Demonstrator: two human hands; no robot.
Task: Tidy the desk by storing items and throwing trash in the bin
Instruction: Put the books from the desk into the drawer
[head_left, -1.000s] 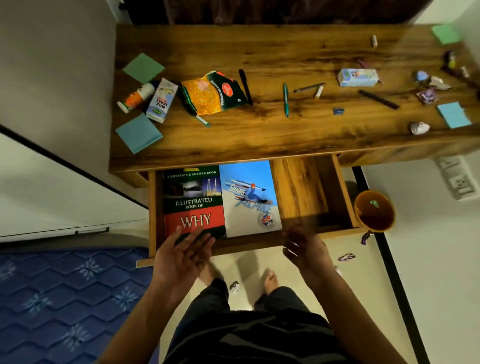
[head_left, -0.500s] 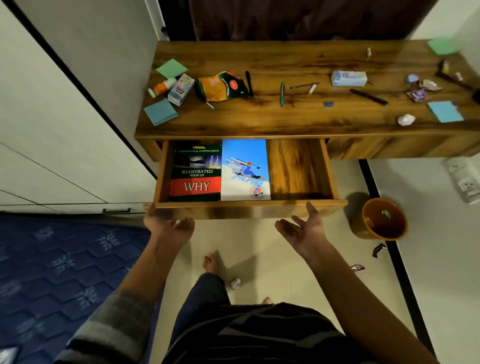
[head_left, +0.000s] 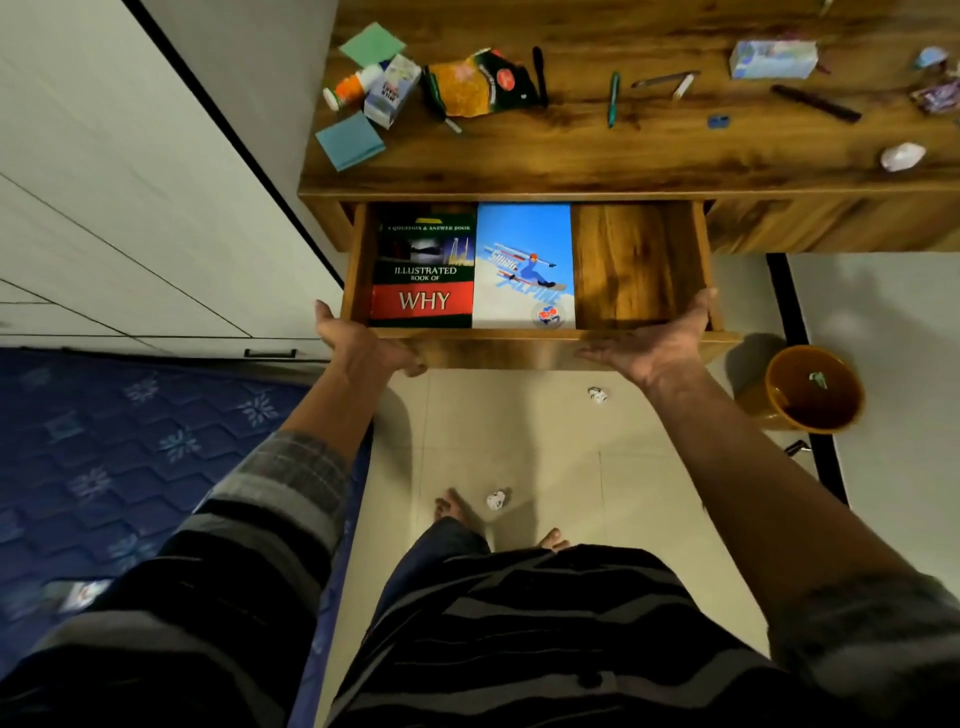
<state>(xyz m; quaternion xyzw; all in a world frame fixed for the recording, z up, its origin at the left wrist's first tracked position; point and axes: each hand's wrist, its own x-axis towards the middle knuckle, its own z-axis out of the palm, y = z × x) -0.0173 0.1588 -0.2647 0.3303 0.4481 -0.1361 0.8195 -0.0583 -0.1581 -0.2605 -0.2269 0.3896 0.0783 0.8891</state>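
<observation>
Currently both books stowed in drawer (head_left: 636, 260). Left hand (head_left: 358, 343) and right hand (head_left: 660, 343) grip drawer front. Desk (head_left: 571, 156) at 12 o'clock cluttered; bin (head_left: 779, 415) at 3 o'clock nearly empty.

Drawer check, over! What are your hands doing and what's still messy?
Left hand and right hand both grip the open drawer front. Two books inside. Snack packet, pens on desk. Nothing blocking.
</observation>
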